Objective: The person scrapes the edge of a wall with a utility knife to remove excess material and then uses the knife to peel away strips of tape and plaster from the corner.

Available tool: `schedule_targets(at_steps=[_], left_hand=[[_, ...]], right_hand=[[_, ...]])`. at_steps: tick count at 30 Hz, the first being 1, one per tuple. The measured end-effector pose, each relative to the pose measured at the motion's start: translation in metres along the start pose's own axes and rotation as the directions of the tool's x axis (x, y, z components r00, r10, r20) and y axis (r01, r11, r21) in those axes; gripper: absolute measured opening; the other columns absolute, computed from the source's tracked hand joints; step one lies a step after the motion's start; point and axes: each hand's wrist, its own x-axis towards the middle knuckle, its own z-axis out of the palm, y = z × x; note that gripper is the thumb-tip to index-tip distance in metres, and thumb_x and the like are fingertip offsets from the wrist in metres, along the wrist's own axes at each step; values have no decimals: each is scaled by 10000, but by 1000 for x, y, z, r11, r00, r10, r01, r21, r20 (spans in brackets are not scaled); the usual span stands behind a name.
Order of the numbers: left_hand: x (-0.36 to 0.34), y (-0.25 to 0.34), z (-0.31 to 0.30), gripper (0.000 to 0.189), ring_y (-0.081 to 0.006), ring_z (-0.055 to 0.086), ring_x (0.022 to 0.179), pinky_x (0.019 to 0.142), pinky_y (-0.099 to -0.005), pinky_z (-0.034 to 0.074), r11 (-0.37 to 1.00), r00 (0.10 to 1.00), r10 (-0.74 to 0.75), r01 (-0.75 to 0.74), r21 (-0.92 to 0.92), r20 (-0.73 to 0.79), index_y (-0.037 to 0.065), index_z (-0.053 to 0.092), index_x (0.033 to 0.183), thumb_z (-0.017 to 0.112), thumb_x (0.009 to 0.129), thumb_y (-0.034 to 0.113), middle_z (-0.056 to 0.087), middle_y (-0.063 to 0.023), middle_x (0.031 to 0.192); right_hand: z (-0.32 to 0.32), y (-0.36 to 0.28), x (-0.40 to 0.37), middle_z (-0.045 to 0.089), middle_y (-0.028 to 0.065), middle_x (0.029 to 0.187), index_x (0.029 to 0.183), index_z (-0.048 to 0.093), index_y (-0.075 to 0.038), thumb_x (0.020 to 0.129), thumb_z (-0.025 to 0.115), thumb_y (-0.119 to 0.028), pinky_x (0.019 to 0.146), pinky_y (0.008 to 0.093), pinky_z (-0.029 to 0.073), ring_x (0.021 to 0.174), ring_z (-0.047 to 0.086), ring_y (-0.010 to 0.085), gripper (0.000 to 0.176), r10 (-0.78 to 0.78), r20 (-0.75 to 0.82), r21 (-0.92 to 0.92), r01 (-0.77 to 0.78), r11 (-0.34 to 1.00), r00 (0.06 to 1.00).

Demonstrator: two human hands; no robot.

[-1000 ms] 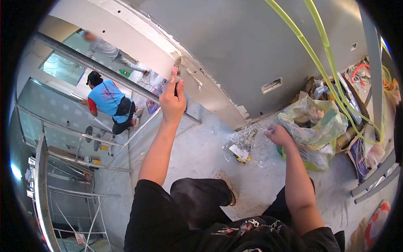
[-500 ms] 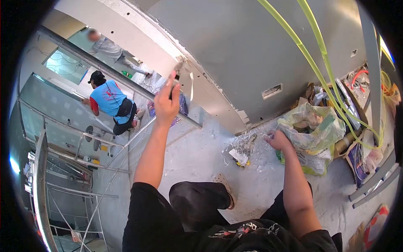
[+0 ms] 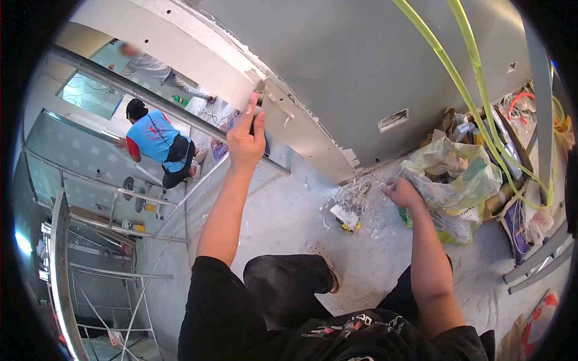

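Note:
My left hand (image 3: 245, 143) is raised and wrapped round the dark handle of a putty knife (image 3: 257, 103). The blade end meets the pale edge of the wall panel (image 3: 289, 123), where a strip of torn paper or filler curls off. My right hand (image 3: 403, 194) hangs low, fingers curled in, just left of a translucent plastic bag (image 3: 448, 171) stuffed with scraps. Whether it holds anything is hidden. Below it on the floor lies a heap of white debris (image 3: 352, 201), with a yellow-and-black tool (image 3: 348, 225) beside it.
A metal pipe (image 3: 162, 108) crosses at left above scaffold frames (image 3: 117, 228). A person in a blue vest (image 3: 153, 138) crouches beyond; another person in grey (image 3: 153, 66) is further back. Yellow-green hoses (image 3: 442, 51) hang at right, near a metal ladder leg (image 3: 539, 102).
The putty knife and my left hand have shifted slightly right along the panel edge. My right hand stays beside the bag. The view has turned a little.

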Motion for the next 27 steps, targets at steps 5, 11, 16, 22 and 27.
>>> schedule_targets(at_steps=[5, 11, 16, 22, 27], left_hand=[[-51, -4, 3, 442, -338, 640, 659, 623, -429, 505, 974, 901, -209, 228, -5, 379, 117, 623, 1410, 673, 972, 94, 664, -188, 821], [-86, -6, -11, 408, -355, 731, 945, 822, -397, 561, 969, 917, -173, 223, -103, 360, 63, 625, 1393, 645, 987, 89, 728, -202, 1154], [-5, -3, -31, 387, -355, 679, 1189, 968, -382, 537, 991, 977, -130, 133, -7, 168, 33, 618, 1391, 617, 1013, 115, 696, -211, 1271], [40, -8, -50, 367, -312, 682, 1202, 998, -368, 522, 998, 993, -51, 47, 32, 109, 32, 640, 1368, 628, 1015, 132, 693, -190, 1297], [46, -9, -59, 372, -298, 684, 1200, 998, -357, 522, 999, 990, -31, 32, -4, 141, 37, 636, 1375, 632, 1013, 123, 695, -164, 1308]], right_hand=[[-6, 1, -6, 747, 228, 1036, 1218, 693, 13, 900, 755, -342, 876, 415, 556, 945, 729, 341, 481, 7, 13, 21, -8, 1000, 1000], [-15, -2, -13, 745, 221, 1024, 1230, 696, 2, 897, 756, -344, 878, 421, 553, 959, 721, 339, 483, -4, -8, 41, 5, 999, 1000], [-9, -9, -6, 745, 224, 1044, 1219, 710, -11, 892, 752, -349, 889, 427, 550, 968, 719, 356, 472, -11, -15, 47, 11, 999, 1000], [-3, -12, 0, 747, 217, 1025, 1189, 726, -17, 886, 753, -342, 877, 422, 553, 946, 722, 352, 445, -25, -44, 12, 26, 1000, 999], [-4, -10, 1, 749, 218, 1019, 1196, 720, -17, 884, 759, -331, 869, 424, 556, 936, 725, 346, 444, -27, -42, 40, 28, 999, 999]])
